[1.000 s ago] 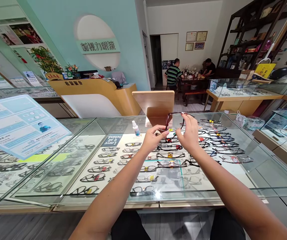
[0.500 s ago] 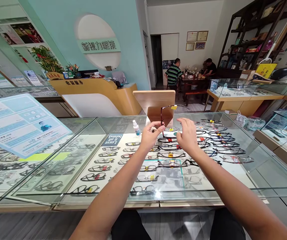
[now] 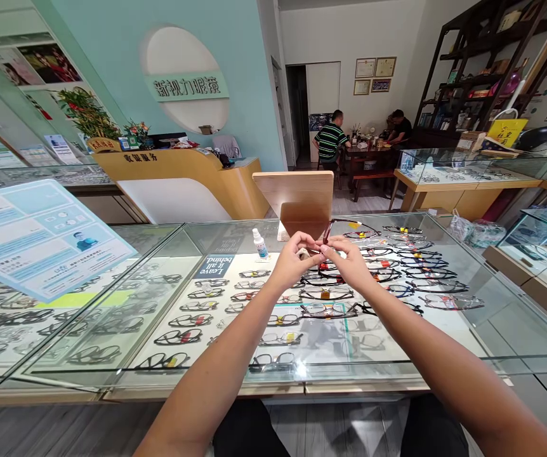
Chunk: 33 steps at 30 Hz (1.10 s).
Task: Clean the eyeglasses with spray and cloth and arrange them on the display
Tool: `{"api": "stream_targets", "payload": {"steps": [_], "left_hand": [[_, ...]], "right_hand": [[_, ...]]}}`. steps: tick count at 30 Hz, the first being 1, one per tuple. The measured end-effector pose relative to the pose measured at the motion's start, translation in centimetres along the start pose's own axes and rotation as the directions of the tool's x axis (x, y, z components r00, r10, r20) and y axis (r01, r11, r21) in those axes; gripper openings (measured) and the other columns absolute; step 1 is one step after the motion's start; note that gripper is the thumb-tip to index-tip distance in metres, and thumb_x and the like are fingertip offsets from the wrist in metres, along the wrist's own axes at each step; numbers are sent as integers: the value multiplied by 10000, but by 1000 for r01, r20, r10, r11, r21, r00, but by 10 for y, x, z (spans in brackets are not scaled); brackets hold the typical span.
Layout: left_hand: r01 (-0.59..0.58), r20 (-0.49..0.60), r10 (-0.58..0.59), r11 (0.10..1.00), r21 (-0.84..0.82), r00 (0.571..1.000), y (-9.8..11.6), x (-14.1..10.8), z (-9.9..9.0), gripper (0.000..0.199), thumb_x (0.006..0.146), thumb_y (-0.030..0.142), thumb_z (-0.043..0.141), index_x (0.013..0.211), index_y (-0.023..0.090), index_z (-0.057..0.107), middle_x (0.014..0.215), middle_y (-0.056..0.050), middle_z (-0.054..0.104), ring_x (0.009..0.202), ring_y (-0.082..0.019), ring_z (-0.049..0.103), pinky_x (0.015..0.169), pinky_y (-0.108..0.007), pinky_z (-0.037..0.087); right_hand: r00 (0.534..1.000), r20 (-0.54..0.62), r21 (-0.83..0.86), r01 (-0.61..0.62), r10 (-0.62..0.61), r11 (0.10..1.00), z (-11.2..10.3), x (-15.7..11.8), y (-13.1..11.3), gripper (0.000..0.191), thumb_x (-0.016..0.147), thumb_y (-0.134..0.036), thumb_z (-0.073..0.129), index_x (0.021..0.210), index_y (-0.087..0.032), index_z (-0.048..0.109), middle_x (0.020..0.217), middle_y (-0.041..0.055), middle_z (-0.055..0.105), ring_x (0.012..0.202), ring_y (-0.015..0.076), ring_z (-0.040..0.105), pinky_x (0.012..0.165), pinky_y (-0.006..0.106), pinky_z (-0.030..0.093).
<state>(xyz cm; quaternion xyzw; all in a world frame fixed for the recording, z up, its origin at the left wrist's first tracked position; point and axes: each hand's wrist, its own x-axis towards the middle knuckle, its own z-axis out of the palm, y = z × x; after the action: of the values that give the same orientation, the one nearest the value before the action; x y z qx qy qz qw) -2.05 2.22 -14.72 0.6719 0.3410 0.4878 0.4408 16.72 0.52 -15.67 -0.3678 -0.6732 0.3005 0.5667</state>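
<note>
My left hand (image 3: 294, 259) is closed on a dark red pair of glasses (image 3: 327, 233), held above the glass counter. Something pale, perhaps a folded cloth (image 3: 303, 253), shows between its fingers. Meeting it from the right, my right hand (image 3: 349, 261) pinches the same frame with thumb and fingertips. One temple with a small yellow tag reaches off to the right behind that hand; my fingers hide most of the lenses. Rows of tagged eyeglasses (image 3: 327, 294) lie under the glass below. A white spray bottle (image 3: 259, 244) stands left of my left hand.
A wooden tabletop mirror (image 3: 295, 190) stands just beyond my hands. The glass display counter (image 3: 235, 374) spans the front. At left, a pale blue printed sign (image 3: 49, 235) rises above the glass. Two people (image 3: 331, 141) sit at a far table, beyond a yellow reception desk (image 3: 169, 171).
My right hand has come left and closed on the glasses beside my left hand. The frame has been lowered and turned, its temple now pointing right at a lower height.
</note>
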Motion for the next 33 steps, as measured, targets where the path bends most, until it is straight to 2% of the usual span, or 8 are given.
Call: {"api": "stream_targets", "payload": {"steps": [4,7,10,15,21,24,28,33], "left_hand": [[57,38,-56,998,-37,998,1,-1,-2,653,680,552,986,1021,243,523,1101,-57,777,863,-184,735,730,-296,545],[96,80,-92,995,-37,993,2,-1,-3,660,693,558,978,1035,251,504,925,8,748,733,-155,693,692,-284,515],[102,87,-102,995,4,991,2,-1,-4,624,713,566,958,1027,247,523,894,19,730,752,-160,701,705,-284,520],[181,-110,-174,981,63,979,-8,8,-19,423,839,518,837,1012,231,579,927,-15,753,713,-160,705,741,-324,574],[399,-362,-302,887,234,882,-37,16,-44,221,856,391,763,897,228,620,904,-48,762,642,-189,689,560,-277,417],[392,-408,-252,867,308,877,-44,15,-46,193,795,317,814,851,226,653,874,-51,740,705,-210,680,656,-310,449],[177,-401,9,888,424,916,-38,13,-42,33,868,272,703,880,244,695,934,-25,760,867,-220,689,835,-346,490],[73,-554,185,909,410,811,-30,14,-52,107,923,276,616,877,239,705,879,-7,736,848,-199,667,837,-323,497]], "right_hand": [[995,68,122,-83,75,989,-1,0,-1,413,906,-668,762,929,-276,891,1025,73,775,1096,277,672,1072,464,504],[993,74,87,-95,88,992,1,-1,0,457,923,-689,723,923,-267,896,946,66,753,1054,274,661,1047,462,501],[997,36,41,-67,65,997,1,-2,0,451,947,-672,695,942,-269,897,1009,76,755,1074,278,675,1040,450,488],[1000,-8,-42,-18,18,999,-5,-1,-4,438,1003,-613,634,936,-259,883,951,68,764,979,259,673,958,414,480],[999,5,-76,-44,44,996,-6,-1,-7,439,974,-624,666,867,-241,851,851,46,740,903,245,660,886,389,473],[998,45,-105,-42,47,994,-5,-2,-9,459,950,-652,698,772,-244,806,826,41,749,872,250,671,877,394,473],[998,34,-126,-46,50,991,-5,-3,-9,463,944,-661,706,755,-246,785,849,46,789,900,267,694,904,406,483],[998,10,-140,-66,68,988,-7,-3,-7,397,946,-603,720,796,-247,808,873,48,797,935,271,693,908,403,487]]}}
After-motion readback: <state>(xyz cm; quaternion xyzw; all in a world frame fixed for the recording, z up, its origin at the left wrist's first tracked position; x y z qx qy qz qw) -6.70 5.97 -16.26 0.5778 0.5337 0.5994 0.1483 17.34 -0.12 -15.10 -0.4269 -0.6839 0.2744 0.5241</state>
